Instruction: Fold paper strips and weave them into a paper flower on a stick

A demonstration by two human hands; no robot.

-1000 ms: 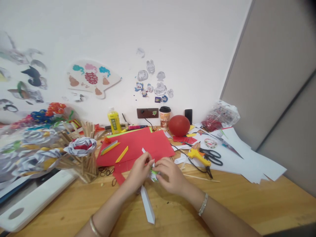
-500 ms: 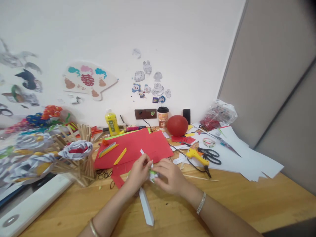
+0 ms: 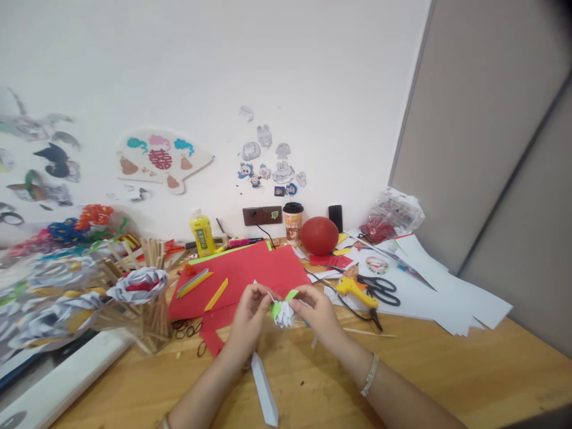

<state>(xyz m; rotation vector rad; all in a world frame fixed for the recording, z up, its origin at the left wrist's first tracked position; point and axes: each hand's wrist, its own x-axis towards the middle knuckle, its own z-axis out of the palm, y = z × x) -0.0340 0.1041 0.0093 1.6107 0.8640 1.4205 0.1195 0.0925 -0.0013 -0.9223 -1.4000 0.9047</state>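
Between my two hands is a small paper flower [image 3: 283, 316], white and pleated with green paper at its top. My left hand [image 3: 252, 313] is closed, pinching the flower's left side by a thin white strip. On its right side my right hand [image 3: 318, 313] pinches the flower near a green paper piece. A long folded white paper strip [image 3: 264, 390] lies on the table below my left hand. Just beyond my hands lie red paper sheets [image 3: 254, 265] with a yellow folded strip [image 3: 217, 294] on them.
A yellow glue gun [image 3: 357, 290] and black-handled scissors [image 3: 379, 289] lie to the right, by white paper sheets [image 3: 456, 298]. A red balloon [image 3: 319, 235], a lidded cup [image 3: 293, 223] and a yellow bottle [image 3: 202, 232] stand behind. Finished paper flowers [image 3: 138, 285] and wooden sticks [image 3: 152, 328] are at left.
My hands have moved slightly apart, and the paper flower between them now shows more plainly, with its green pieces at the top. The camera view has tilted up a little.
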